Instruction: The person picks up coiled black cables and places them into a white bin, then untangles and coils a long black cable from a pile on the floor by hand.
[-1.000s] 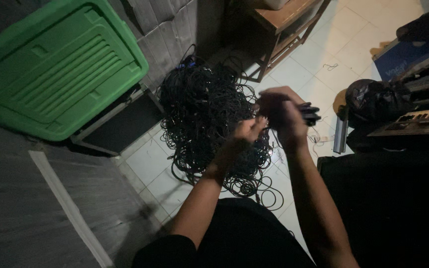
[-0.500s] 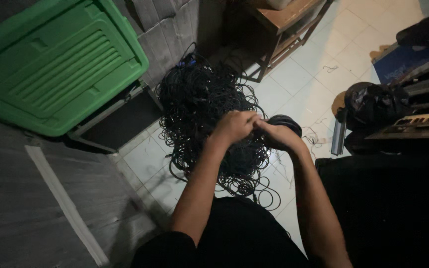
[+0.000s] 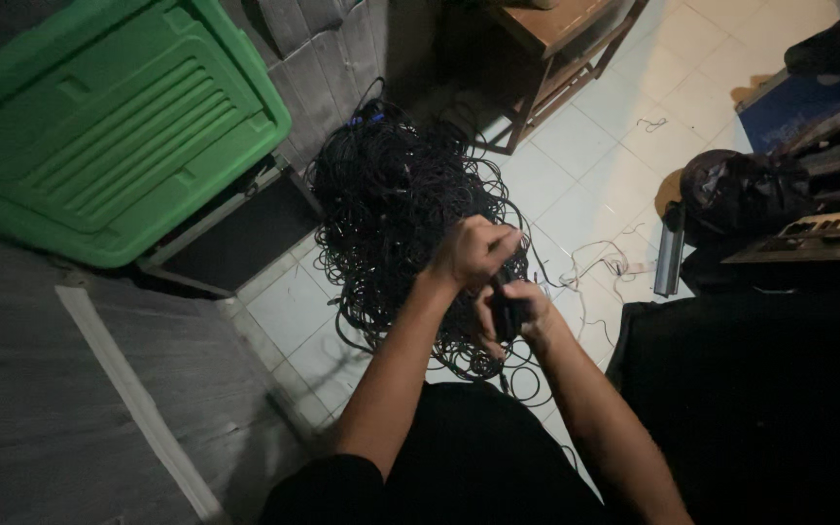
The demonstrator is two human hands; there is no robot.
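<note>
The left hand is closing around black cable just above the right hand, which is gripping a dark bundle of it. Beyond both hands the cable pile is lying tangled on the floor; pulling hard could be tightening snags or dragging the heap

White tiled floor (dimly lit) bears a tangled black cable heap.
</note>
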